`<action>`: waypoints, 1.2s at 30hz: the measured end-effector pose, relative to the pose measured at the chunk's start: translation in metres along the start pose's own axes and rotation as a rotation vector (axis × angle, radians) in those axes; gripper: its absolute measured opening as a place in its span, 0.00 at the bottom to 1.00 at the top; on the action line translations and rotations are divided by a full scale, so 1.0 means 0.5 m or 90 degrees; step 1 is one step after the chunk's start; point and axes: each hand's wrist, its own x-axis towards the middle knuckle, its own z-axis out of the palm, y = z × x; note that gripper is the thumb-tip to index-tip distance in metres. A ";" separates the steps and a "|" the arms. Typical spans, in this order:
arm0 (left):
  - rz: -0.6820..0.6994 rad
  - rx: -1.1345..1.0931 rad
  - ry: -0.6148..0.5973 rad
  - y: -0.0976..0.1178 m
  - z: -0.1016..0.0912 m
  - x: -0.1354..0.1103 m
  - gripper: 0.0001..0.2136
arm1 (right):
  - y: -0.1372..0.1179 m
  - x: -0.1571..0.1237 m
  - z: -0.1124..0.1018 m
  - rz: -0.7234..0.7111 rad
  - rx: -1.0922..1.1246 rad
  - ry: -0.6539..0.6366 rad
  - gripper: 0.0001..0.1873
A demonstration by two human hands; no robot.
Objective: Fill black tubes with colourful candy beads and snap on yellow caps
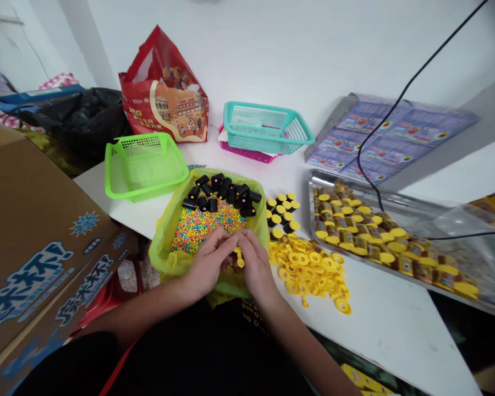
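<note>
My left hand (210,258) and my right hand (252,263) meet over the near edge of a basket lined with a yellow-green bag (160,256). Between their closed fingers is a small yellow plastic ring cap (240,259), its round tab pointing toward me. Whatever lies under the cap is hidden by my fingers. Colourful candy beads (206,223) fill the basket, and several black cylindrical cups (225,187) lie on them at the far side. Right of the basket, black cups with yellow tops (286,212) stand together behind a pile of loose yellow ring caps (309,269).
A metal tray (313,192) holds many yellow-topped cups at right. Behind are a green basket (148,170), a teal basket (264,129) on a pink one, a red bag (169,104) and purple boxes (379,137). A cardboard box (37,247) stands left; a black cable (358,157) hangs.
</note>
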 end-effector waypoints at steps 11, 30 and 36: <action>0.021 -0.056 0.060 -0.008 0.004 -0.003 0.20 | 0.002 0.009 0.003 0.103 0.138 -0.033 0.14; -0.042 -0.115 0.076 0.009 0.002 0.005 0.20 | 0.015 0.004 -0.036 0.026 0.149 -0.115 0.17; -0.023 -0.119 0.077 0.013 -0.004 0.003 0.20 | 0.002 0.004 -0.044 -0.050 0.076 -0.140 0.19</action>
